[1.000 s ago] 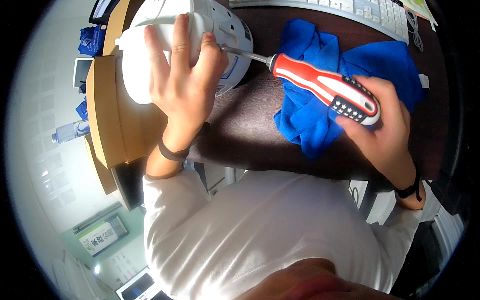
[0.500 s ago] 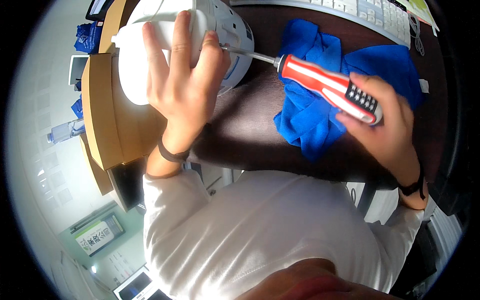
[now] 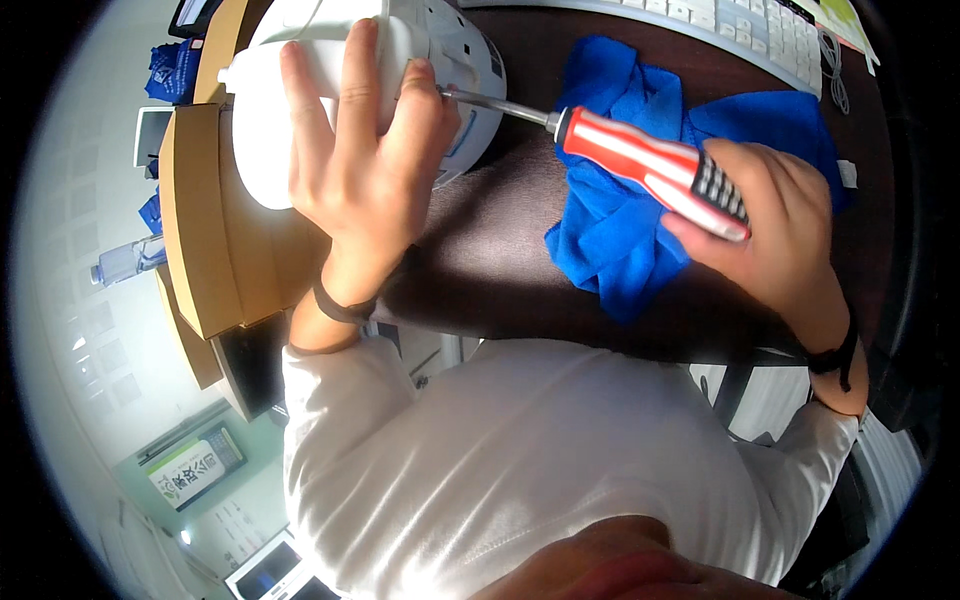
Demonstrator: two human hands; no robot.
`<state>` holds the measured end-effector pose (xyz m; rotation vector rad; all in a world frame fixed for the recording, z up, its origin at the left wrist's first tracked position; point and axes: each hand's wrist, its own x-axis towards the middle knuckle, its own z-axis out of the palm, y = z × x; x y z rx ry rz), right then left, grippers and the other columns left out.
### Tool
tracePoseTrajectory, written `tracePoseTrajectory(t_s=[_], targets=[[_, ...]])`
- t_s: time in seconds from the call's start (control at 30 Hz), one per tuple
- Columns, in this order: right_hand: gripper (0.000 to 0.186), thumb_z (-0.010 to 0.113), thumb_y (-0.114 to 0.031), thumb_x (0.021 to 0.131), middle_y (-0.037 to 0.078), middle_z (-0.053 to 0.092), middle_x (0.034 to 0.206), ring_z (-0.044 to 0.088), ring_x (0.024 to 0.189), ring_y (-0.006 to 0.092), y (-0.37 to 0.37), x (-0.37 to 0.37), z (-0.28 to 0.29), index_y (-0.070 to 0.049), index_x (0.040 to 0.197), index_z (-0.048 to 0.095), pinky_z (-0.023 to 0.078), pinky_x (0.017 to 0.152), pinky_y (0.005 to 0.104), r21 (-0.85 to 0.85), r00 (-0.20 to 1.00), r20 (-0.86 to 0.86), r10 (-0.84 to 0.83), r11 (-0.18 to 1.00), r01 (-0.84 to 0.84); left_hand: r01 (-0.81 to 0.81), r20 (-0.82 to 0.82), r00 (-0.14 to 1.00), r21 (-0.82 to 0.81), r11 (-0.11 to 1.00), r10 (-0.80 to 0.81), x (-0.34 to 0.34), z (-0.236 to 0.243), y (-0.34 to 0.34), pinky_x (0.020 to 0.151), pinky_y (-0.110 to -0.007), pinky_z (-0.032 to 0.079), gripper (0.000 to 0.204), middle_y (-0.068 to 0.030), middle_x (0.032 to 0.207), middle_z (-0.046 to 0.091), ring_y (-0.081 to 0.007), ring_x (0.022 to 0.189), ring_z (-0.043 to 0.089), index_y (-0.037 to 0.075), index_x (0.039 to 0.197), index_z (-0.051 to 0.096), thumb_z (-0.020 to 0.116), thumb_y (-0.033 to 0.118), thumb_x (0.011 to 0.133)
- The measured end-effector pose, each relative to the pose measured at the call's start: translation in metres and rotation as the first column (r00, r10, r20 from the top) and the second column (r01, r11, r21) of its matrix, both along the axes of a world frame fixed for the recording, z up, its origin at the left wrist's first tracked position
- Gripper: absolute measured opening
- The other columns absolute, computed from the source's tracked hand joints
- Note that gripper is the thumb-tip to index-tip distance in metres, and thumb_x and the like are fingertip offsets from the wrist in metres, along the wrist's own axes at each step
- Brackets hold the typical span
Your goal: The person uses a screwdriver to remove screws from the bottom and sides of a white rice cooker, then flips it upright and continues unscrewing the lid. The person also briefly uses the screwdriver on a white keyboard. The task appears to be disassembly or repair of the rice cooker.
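My right hand is wrapped round the handle end of a screwdriver, red and white with a black patterned grip. Its metal shaft points left, and the tip meets the side of a white rounded appliance close to my left fingers. Spread over that white housing, my left hand presses down with its fingers apart. The exact spot under the tip is hidden beside my fingers. Below and behind the screwdriver lies a crumpled blue cloth.
A white keyboard lies along the far edge of the dark table, a coiled cable at its right end. On the left stand cardboard boxes and a plastic bottle.
My right hand has shifted its hold on the screwdriver handle and its fingers now cover more of the end. The tip stays at the appliance, and my left hand keeps its place.
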<state>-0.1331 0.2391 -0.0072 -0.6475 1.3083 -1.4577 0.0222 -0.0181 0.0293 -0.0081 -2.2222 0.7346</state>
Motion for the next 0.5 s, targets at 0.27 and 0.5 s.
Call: tracePoseTrajectory(t_s=[0.27, 0.5], targets=[[0.052, 0.052, -0.051, 0.091, -0.001, 0.046, 0.049, 0.043, 0.038, 0.0084, -0.006, -0.009, 0.002, 0.0, 0.086, 0.058, 0.033, 0.037, 0.0228, 0.131, 0.903, 0.43, -0.005, 0.99, -0.058, 0.009, -0.01, 1.0, -0.017, 1.0, -0.01, 0.0, -0.004, -0.003, 0.06, -0.039, 0.055, 0.018, -0.0077, 0.112, 0.067, -0.0469, 0.102, 0.06, 0.02, 0.085, 0.068, 0.071, 0.018, 0.067], [0.049, 0.069, -0.037, 0.083, 0.004, 0.059, 0.078, 0.059, 0.067, 0.0118, -0.001, 0.01, 0.012, -0.002, 0.112, 0.051, 0.047, 0.059, 0.0224, -0.061, 0.917, -0.375, -0.133, 0.991, 0.119, -0.084, 0.034, 0.996, 0.018, 0.996, 0.084, 0.002, 0.0, 0.006, 0.081, -0.043, 0.056, 0.03, -0.0019, 0.116, 0.067, -0.0401, 0.116, 0.055, 0.019, 0.089, 0.071, 0.082, 0.028, 0.062]])
